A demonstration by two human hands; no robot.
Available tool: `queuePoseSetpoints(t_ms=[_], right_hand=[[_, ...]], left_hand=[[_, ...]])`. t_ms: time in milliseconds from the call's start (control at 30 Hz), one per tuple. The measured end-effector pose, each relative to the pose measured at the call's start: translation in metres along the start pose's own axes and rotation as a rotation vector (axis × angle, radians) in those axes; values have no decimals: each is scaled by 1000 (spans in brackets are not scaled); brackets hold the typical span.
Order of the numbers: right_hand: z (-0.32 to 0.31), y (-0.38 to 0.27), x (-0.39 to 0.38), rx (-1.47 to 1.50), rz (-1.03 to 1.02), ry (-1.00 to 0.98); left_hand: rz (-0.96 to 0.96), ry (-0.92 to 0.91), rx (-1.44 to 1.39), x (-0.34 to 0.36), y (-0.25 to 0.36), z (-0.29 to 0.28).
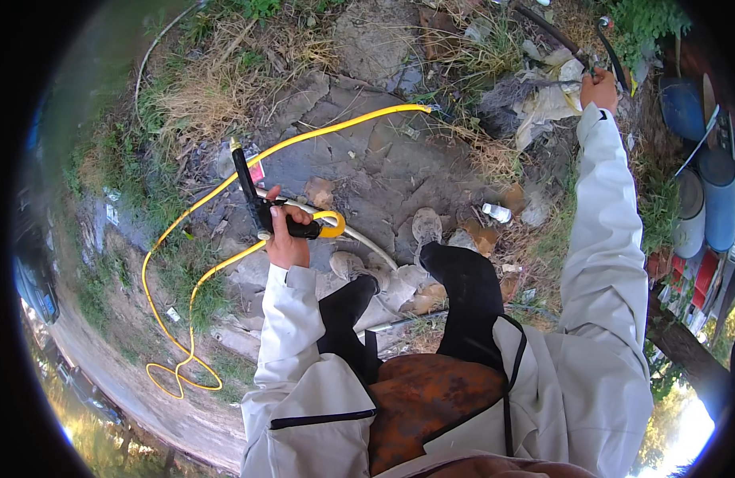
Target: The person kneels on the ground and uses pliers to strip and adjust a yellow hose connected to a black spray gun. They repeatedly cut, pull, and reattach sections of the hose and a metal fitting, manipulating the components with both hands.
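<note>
My left hand (286,237) is closed around the grip of a black spray gun (248,185), whose brass nozzle tip points up and away. A yellow hose (202,199) runs beside the gun, and a short yellow loop (333,225) shows at the end of its grip. How the two join is hidden by my fingers. Stretched far out to the upper right, my right hand (599,89) is closed. A dark pipe (551,30) reaches its fingertips, and a curved black strip (613,52) stands just beyond. What exactly the fingers hold is too small to tell.
Stone slabs (351,163) lie underfoot, with dry grass (204,107) around them. The hose continues across the slabs and coils at the lower left. A pale pipe (367,243) passes near my shoes. A white cup (497,213) lies beyond them; blue containers (718,199) stand at right.
</note>
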State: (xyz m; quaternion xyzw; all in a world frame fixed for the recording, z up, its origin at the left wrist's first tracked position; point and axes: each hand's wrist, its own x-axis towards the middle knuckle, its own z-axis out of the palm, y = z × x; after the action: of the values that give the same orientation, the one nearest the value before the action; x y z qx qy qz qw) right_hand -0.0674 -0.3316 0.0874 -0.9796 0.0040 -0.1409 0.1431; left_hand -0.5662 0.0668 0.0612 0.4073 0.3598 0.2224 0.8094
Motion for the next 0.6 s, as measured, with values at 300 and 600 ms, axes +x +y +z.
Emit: queuePoseSetpoints(t_ms=[300,600], right_hand=[[15,32,-14,230,-9,40],[229,-9,-164,434,-105,-453]], left_hand=[[-131,-51,-196,29,-81,-26],[-70,-57,-244,79,-145,-45]])
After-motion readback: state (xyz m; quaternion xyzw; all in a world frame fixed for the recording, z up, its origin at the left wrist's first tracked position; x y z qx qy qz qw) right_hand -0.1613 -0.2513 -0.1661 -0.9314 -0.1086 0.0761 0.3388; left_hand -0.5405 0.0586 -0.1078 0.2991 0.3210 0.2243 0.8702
